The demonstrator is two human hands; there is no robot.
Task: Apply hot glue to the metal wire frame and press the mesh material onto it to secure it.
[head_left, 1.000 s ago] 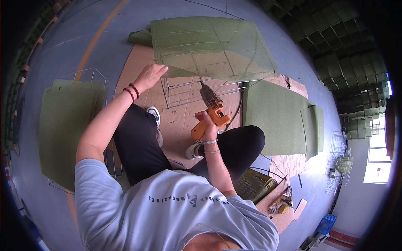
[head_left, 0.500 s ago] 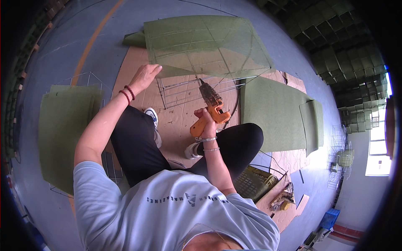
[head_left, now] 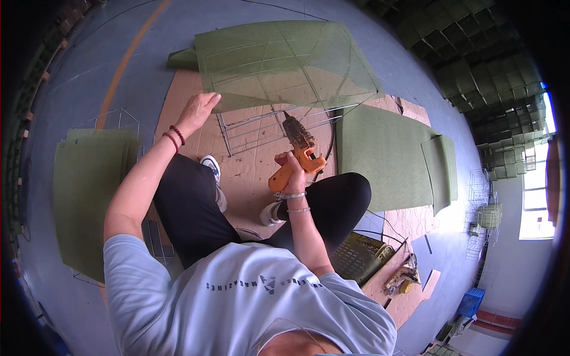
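My right hand (head_left: 293, 177) is wrapped round the handle of an orange glue gun (head_left: 300, 142). Its dark, crusted nozzle points away from me, close to the near edge of a green mesh sheet (head_left: 261, 47). That see-through sheet lies over a wire frame (head_left: 252, 132), whose bars show through it and stick out on the near side. At the sheet's near left corner, my left hand (head_left: 200, 111) is closed with the fingertips pinched on the edge. Whether the nozzle touches the wire I cannot tell.
Flattened cardboard (head_left: 243, 172) lies under the work. More green sheets rest at the right (head_left: 386, 160) and over a frame at the left (head_left: 95, 196). A yellowish plastic crate (head_left: 362, 258) stands beside my right knee, near a black cable. Stacked green pieces (head_left: 475, 77) rise at the far right.
The mesh sheet and frame, with my left hand, appear slightly further left in the picture. The glue gun has hardly moved, so its nozzle sits a little further right along the sheet's edge.
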